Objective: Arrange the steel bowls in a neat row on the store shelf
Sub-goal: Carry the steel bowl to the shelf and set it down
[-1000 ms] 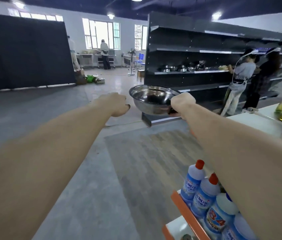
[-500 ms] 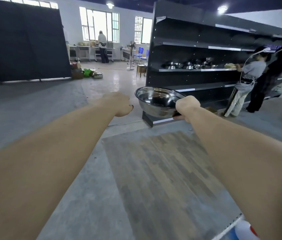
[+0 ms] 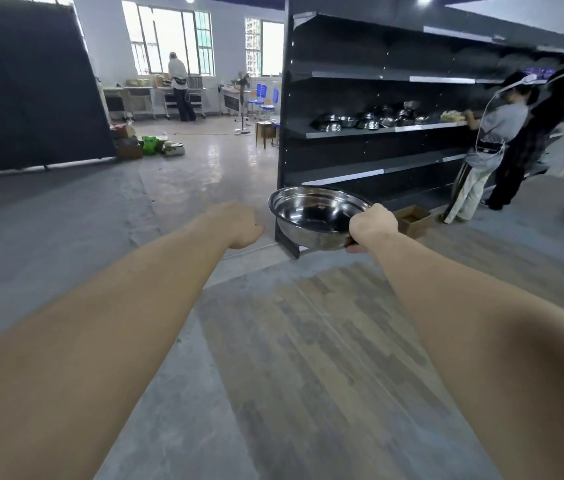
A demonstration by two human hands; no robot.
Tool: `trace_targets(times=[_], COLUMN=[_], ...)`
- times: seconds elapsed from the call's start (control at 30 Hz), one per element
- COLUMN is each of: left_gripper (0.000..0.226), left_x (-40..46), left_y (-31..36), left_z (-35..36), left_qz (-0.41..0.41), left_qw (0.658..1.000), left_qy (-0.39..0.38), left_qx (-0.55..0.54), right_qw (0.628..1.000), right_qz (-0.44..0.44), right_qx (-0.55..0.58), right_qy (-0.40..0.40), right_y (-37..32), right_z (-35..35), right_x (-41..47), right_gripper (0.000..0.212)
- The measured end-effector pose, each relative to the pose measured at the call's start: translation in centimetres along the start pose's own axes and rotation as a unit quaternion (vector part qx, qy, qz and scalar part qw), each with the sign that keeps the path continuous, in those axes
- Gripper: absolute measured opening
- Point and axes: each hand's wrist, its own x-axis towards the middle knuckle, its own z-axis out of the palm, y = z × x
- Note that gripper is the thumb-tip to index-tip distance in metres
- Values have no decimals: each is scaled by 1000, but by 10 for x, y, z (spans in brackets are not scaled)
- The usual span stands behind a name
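Shelf (image 3: 370,132) holds steel bowls (image 3: 360,121); right hand (image 3: 372,226) grips empty bowl (image 3: 315,216)

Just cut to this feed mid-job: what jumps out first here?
Front and centre, the right hand grips the rim of a shiny steel bowl, held out above the floor; the left hand beside it holds nothing. Behind stands a tall black shelf unit with more steel bowls clustered on its middle shelf, two people at its far end.
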Motion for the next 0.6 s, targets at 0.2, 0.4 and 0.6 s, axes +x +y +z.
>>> trace_targets(times=[0.2, 0.4, 0.6], left_gripper=[47, 47, 49], left_x=[109, 218, 319], left_y=[22, 54, 64], left_z=[65, 95, 97], left_qz=[17, 36, 47], left_qw=[999, 997, 996], left_qy=[-41, -70, -71], left_qx=[19, 5, 13], right_qw=[998, 998, 997], right_qz=[56, 60, 60], right_qx=[31, 1, 15], right_qy=[21, 9, 42], right_y=[48, 72, 71], right_z=[48, 69, 81], right_x=[92, 187, 280], right_gripper=[46, 57, 59])
